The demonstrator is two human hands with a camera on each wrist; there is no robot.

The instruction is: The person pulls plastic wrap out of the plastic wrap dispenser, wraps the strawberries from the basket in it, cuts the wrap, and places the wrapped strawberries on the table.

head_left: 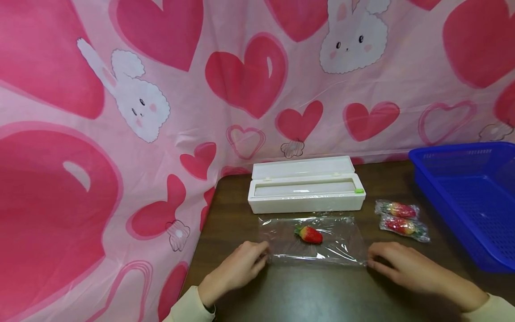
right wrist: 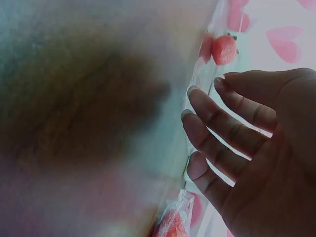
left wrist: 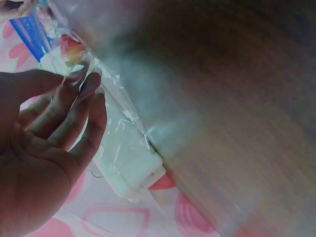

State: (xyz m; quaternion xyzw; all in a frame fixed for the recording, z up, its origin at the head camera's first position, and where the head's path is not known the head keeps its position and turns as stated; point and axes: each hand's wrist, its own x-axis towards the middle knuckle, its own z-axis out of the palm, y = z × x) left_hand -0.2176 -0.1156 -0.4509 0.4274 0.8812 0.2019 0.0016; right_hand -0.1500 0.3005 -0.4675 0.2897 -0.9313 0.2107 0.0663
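A sheet of clear cling film lies spread on the dark table, with a red strawberry on it, green leaves toward the left. My left hand pinches the film's near left corner between thumb and fingers. At the near right corner, the thumb and index finger of my right hand pinch the film edge. The other fingers of that hand spread loosely in the right wrist view. Behind the sheet stands a white cling film dispenser box, its lid raised and a green slider at its right end.
Two strawberries wrapped in film lie right of the sheet. Beyond them a blue plastic basket stands along the table's right side. A pink cloth with hearts and rabbits hangs behind and to the left of the table.
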